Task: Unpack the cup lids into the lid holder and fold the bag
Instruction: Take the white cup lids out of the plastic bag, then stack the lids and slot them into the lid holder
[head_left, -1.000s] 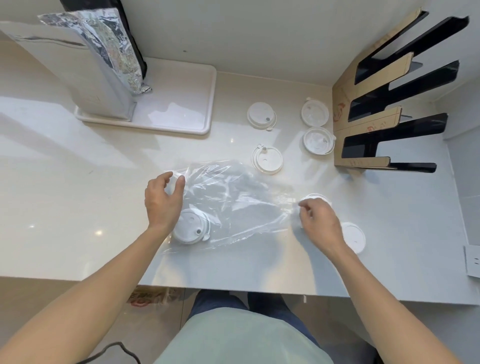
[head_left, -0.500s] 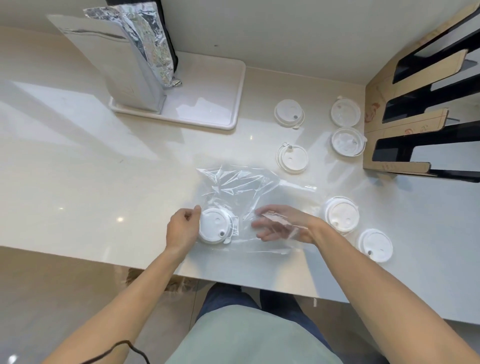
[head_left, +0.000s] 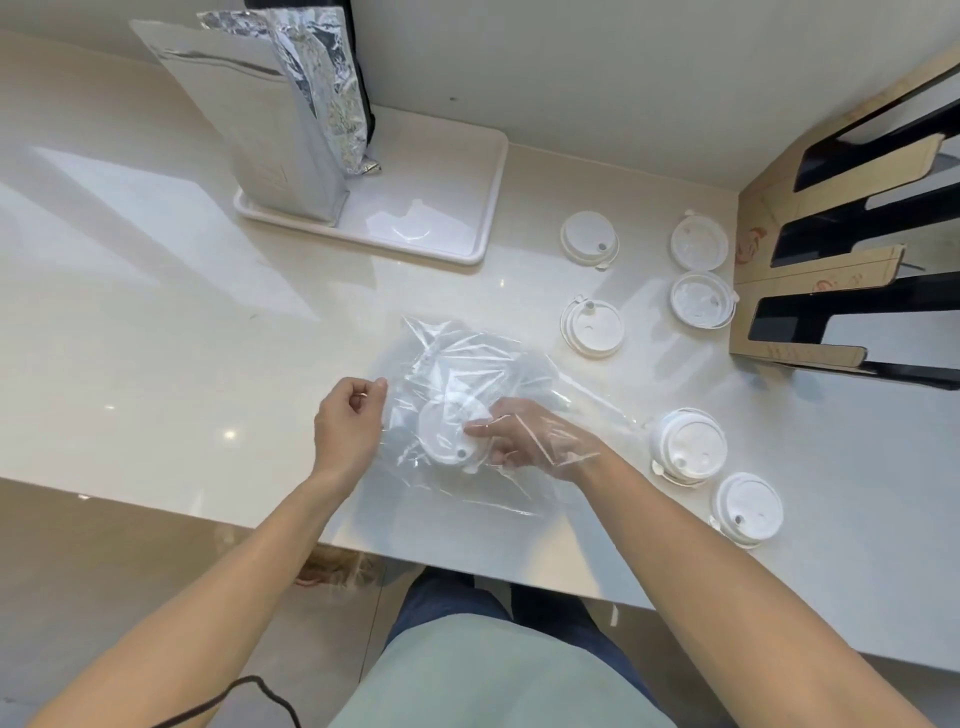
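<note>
The clear plastic bag (head_left: 467, 374) lies crumpled on the pale counter (head_left: 156, 338) near its front edge, and I see one white cup lid (head_left: 447, 434) inside it; my left hand (head_left: 347, 428) pinches the bag's left edge with fingers curled against the thumb; my right hand (head_left: 524, 436) is inside the bag, seen through the film, with thumb and fingers closed on the right side of that lid; the lid looks tipped up a little, though I cannot tell whether it has left the counter; six more lids lie loose on the counter to the right; two sit near the front, one (head_left: 688, 447) just beside the bag's right end and another (head_left: 748, 509) nearer the edge; one lid (head_left: 592, 328) lies just beyond the bag, with another (head_left: 589, 243) behind it; two clearer-looking lids (head_left: 698, 243) (head_left: 701, 300) rest just beside the lid holder (head_left: 810, 270), a brown cardboard stand with dark slots at the far right; I see nothing in its slots from here; at the back a white tray (head_left: 483, 208) holds a standing foil pouch (head_left: 270, 119) on its left part; the tray sits well apart from the bag.
</note>
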